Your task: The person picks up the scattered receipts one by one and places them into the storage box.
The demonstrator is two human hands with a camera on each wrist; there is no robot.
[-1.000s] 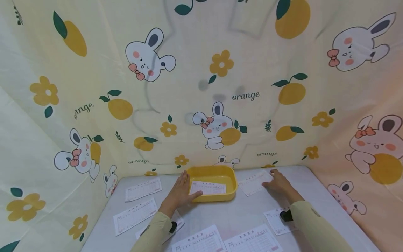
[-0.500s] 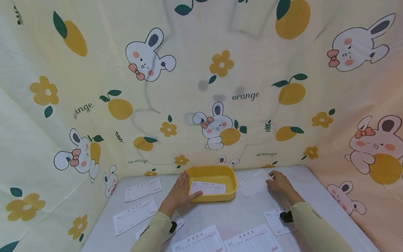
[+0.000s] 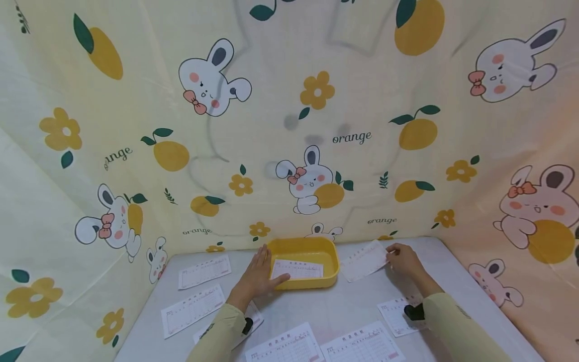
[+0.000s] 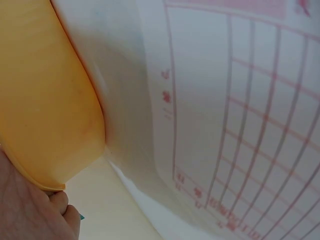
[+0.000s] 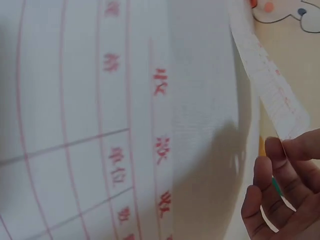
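Note:
My right hand (image 3: 403,259) pinches the right end of a white receipt slip (image 3: 364,261) at the back right of the table. In the right wrist view the slip (image 5: 270,80) runs up from between thumb and forefinger (image 5: 276,149), its near end lifted. My left hand (image 3: 255,278) rests at the left side of a yellow plastic tray (image 3: 307,250). Its fingers lie straight along the side wall, and the thumb reaches over the front rim. Inside the tray lies another printed receipt (image 3: 297,269). The left wrist view shows the tray's outer wall (image 4: 50,85) beside the left hand (image 4: 32,205).
Several more receipts lie about the white table (image 3: 316,306): on the left (image 3: 193,309), at the front (image 3: 287,346) and under the right forearm (image 3: 398,315). A cloth curtain (image 3: 271,125) printed with rabbits and oranges encloses the table's back and sides.
My right fingers have closed on the slip's right end, which has risen slightly off the table. The left hand and the tray stay in place.

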